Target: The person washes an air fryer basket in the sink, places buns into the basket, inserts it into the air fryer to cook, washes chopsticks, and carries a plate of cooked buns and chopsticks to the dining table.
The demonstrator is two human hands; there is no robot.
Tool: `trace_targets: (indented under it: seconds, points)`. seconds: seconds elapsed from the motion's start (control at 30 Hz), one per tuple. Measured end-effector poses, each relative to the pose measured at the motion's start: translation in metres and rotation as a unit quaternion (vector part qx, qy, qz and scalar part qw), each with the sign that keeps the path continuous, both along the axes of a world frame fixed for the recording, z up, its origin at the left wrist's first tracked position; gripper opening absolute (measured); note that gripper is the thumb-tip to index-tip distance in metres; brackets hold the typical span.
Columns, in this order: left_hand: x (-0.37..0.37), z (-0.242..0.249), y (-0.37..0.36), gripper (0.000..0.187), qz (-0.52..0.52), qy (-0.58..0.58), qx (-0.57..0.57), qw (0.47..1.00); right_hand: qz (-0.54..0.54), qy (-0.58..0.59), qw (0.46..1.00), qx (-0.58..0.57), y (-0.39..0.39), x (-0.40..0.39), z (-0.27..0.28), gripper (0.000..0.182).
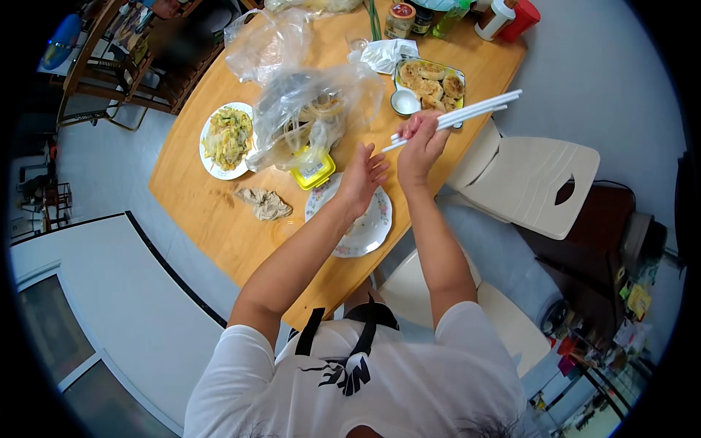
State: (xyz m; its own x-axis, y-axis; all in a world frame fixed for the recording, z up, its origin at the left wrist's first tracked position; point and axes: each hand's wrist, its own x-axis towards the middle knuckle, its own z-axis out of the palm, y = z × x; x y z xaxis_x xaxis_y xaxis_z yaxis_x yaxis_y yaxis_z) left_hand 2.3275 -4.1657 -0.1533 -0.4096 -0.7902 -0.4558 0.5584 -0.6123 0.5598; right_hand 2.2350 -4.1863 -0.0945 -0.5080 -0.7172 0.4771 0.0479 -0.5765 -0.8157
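My right hand grips several white chopsticks in a bundle, which slants up to the right over the table. My left hand is open, its fingers apart and nothing in it, above a white plate with a floral rim. Just left of that hand is a small yellow-edged plastic box, partly beneath a clear plastic bag with brownish contents I cannot make out. Beyond my right hand, browned patties lie in a rectangular dish that has a small white round compartment.
A plate of yellow-green food sits on the left of the wooden table. Crumpled brown paper lies nearer. Jars and bottles line the far edge. Beige chairs stand close on the right.
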Motion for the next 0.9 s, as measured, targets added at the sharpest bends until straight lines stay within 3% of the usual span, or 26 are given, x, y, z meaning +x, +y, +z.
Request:
trace_targets:
  seconds: [0.13,0.23,0.37,0.4,0.47,0.57,0.9]
  points:
    - [-0.006,0.003,-0.010,0.065,-0.021,0.244,0.019,0.969,0.066,-0.025,0.997,0.017,0.021,0.024,-0.013,0.016]
    - [-0.006,0.008,-0.015,0.074,-0.051,0.271,-0.006,0.961,0.080,0.037,0.994,0.062,0.020,0.018,-0.029,0.015]
    - [-0.008,0.011,-0.009,0.077,-0.065,0.195,-0.020,0.978,0.073,0.164,0.974,0.139,0.022,0.001,-0.038,0.015]
    - [-0.015,0.005,-0.010,0.078,-0.054,0.154,-0.031,0.986,0.016,0.228,0.954,0.195,0.017,-0.005,-0.031,0.016]
    - [-0.019,0.000,-0.009,0.081,-0.046,0.078,-0.047,0.995,-0.097,0.351,0.882,0.299,0.003,-0.018,-0.009,0.021]
    - [-0.018,-0.001,-0.011,0.084,-0.052,0.010,-0.058,0.997,-0.144,0.504,0.780,0.341,-0.019,-0.038,-0.027,0.027]
    - [-0.008,-0.007,-0.007,0.075,-0.068,0.001,-0.057,0.996,-0.227,0.683,0.636,0.279,-0.069,-0.053,-0.052,0.037]
